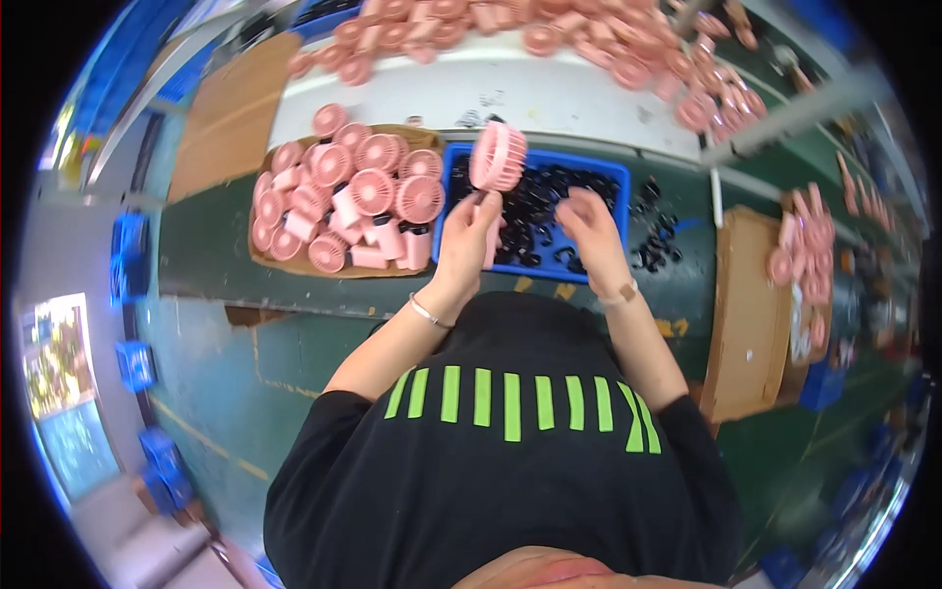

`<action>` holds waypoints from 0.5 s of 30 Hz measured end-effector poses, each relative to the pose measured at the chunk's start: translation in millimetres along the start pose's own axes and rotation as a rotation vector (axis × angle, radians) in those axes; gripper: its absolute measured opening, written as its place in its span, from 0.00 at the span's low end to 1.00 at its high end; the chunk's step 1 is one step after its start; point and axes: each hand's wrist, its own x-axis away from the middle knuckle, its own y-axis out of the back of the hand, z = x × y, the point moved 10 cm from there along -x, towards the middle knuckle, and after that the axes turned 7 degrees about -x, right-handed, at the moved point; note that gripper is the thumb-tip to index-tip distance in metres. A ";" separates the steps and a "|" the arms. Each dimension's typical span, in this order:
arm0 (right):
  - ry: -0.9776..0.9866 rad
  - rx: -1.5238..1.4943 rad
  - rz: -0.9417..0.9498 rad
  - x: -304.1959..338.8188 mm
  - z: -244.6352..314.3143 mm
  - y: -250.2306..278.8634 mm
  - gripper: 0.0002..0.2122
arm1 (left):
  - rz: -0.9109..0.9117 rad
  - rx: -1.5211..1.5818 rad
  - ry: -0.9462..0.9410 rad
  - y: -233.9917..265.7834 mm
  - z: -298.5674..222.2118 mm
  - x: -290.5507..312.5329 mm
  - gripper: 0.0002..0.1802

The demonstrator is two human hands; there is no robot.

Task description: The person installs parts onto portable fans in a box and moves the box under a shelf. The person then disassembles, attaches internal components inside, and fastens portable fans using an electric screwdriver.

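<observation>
My left hand (465,243) is wrapped round a pink handheld fan (498,157) and keeps it upright, its round slatted head above my fingers. My right hand (592,232) hovers over the right part of a blue tray (624,187), fingers curled and thumb drawn in. Whatever may be between those fingertips is too small and blurred to make out. Many small black glossy parts (535,211) lie loose in the tray. To the left of it, a cardboard box (339,273) is heaped with pink fans (373,191).
More small black parts (657,226) are scattered right of the tray. Pink fans (589,39) are piled on a white shelf (392,93) at the back. Farther right, a cardboard box (746,314) stands near more pink fans (810,240). A metal post (814,113) crosses the upper right.
</observation>
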 end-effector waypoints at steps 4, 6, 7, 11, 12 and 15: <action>-0.327 0.001 0.184 20.0 -52.3 -11.7 0.16 | -0.656 -0.442 -0.330 143.1 -3.8 -24.2 0.32; -0.358 0.027 0.200 24.2 -68.1 -10.0 0.13 | -0.735 -0.548 -0.258 191.9 -15.0 -26.0 0.33; -0.379 0.059 0.222 25.5 -73.4 -15.2 0.14 | -0.917 -0.714 -0.354 230.0 -13.7 -14.9 0.33; -0.447 0.136 0.203 12.8 -93.7 -10.5 0.13 | -0.964 -0.750 -0.220 285.3 -12.6 -15.5 0.32; -0.464 0.175 0.225 8.4 -94.7 -15.8 0.13 | -0.981 -0.776 -0.244 295.5 -13.8 -14.8 0.33; -0.475 0.177 0.270 -5.7 -93.2 -41.2 0.11 | -0.908 -0.557 -0.308 321.2 -2.2 -23.8 0.35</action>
